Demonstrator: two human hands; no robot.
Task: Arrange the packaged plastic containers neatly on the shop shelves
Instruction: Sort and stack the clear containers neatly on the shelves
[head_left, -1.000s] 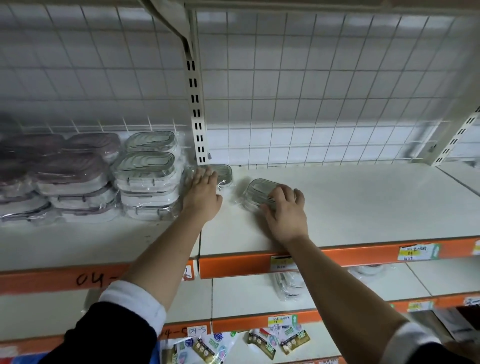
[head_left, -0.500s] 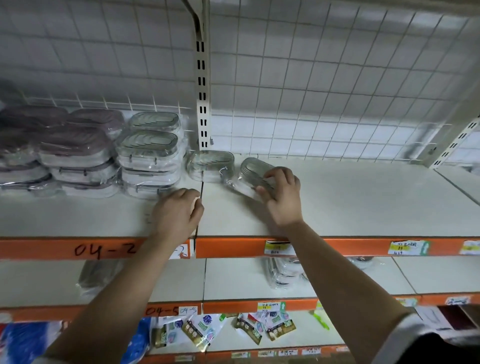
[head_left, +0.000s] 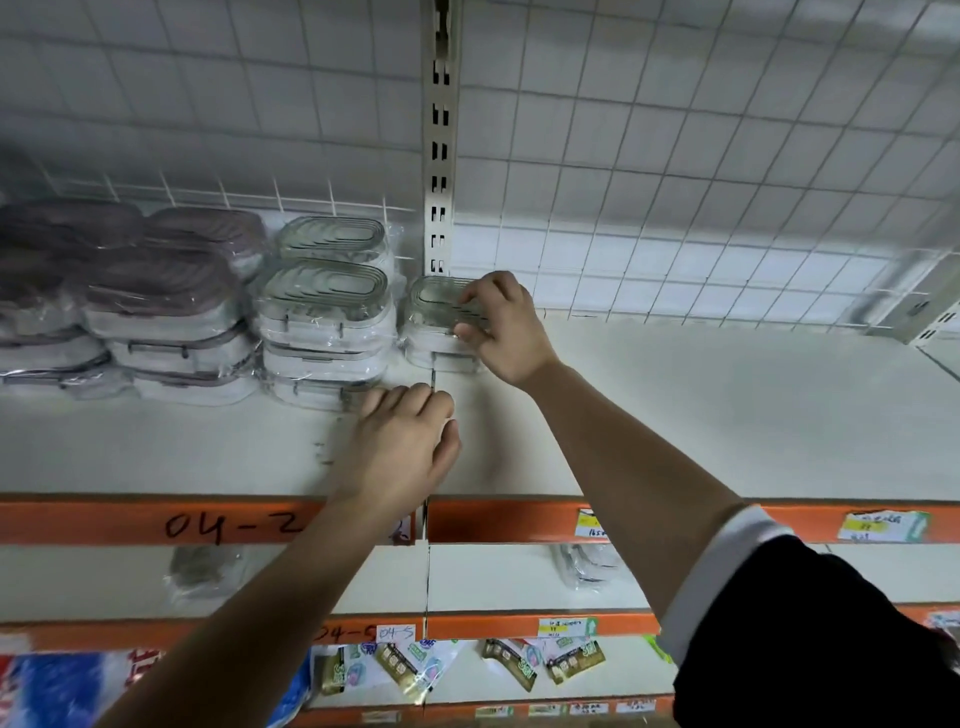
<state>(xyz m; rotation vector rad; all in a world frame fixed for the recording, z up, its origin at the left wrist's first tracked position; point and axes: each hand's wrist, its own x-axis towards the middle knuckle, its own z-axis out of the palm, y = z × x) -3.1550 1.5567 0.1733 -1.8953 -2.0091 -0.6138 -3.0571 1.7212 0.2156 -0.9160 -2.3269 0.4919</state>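
step: you're seating a wrapped clear-lid container, the top pack (head_left: 434, 301), on the lower pack (head_left: 441, 358); looks like the start of a new column on the shelf (head_left: 727, 415).
location: both packs sit at the back, just right of the upright post (head_left: 440, 156) and just beside the clear-lid stack (head_left: 324, 312). The brown-lid packs (head_left: 156, 296) are further left.
progress: early, I'd say. The shelf to the right of this column carries nothing.
right hand (head_left: 501, 332): fingers (head_left: 488, 288) curled over the lid's right end, thumb on the near edge. A narrow pinch, closed on the top pack.
left hand (head_left: 402, 447): resting knuckles-up on the shelf in front of the stack, fingers loosely curled, holding nothing. Can't tell whether the fingertips touch the bottom pack of the stack.
alignment: the top pack looks roughly square on the lower one; your hand hides the right end, so can't confirm.
next: square the edges up with the lower pack, then let go straight up and back.
risk: slick wrap on slick wrap. A sideways release could skid the top pack off.
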